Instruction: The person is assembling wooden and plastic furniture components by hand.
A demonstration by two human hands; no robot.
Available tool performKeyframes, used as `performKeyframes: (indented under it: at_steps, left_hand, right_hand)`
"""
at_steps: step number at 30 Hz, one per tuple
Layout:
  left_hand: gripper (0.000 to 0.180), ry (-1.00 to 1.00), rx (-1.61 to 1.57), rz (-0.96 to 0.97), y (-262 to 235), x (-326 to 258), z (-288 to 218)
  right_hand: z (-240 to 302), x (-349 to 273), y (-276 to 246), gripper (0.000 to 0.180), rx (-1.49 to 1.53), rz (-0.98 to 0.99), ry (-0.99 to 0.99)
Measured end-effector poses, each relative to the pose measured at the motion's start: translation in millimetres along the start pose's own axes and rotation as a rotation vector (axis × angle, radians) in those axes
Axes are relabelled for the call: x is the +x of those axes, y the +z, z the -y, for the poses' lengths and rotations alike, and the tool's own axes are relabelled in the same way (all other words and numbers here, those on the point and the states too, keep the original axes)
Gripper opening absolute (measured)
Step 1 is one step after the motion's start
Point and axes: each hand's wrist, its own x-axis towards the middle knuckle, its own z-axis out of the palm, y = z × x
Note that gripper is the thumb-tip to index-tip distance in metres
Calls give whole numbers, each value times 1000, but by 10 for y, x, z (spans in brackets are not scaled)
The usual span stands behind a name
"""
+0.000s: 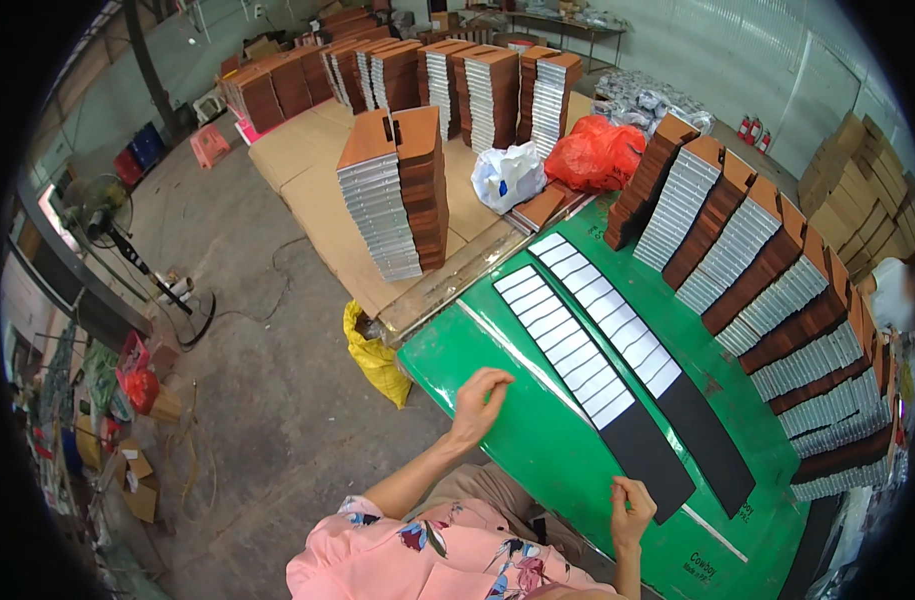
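My left hand (pixel 480 402) is over the near left edge of the green tabletop (pixel 457 352), its fingers curled in; anything in them is hidden. Close by the near end of a black strip (pixel 645 458) is my right hand (pixel 632 508), with fingers bent together; I cannot make out anything in them. That strip carries a row of white rectangular pieces (pixel 567 350) along its far part, and its near part is bare black. Beside it, to the right, lies a second black strip (pixel 712 440) with a similar row of white pieces (pixel 617 325).
Tall stacks of brown and silver panels (pixel 737 260) line the table's right side. One more stack (pixel 395 195) stands on the cardboard-covered table (pixel 307 185), near a white bag (pixel 509 176) and a red bag (pixel 595 152). A yellow sack (pixel 379 362) and a fan (pixel 105 212) are left.
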Motion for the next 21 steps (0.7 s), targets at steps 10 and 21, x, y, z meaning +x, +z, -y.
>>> performKeyframes:
  at_steps: [10, 21]
  left_hand:
    - [11, -113, 63, 29, -52, -208, 380]
    - [12, 171, 379, 36, 53, -270, 475]
  right_hand:
    - [362, 473, 355, 10, 26, 206, -114]
    - [128, 105, 645, 10, 103, 306, 120]
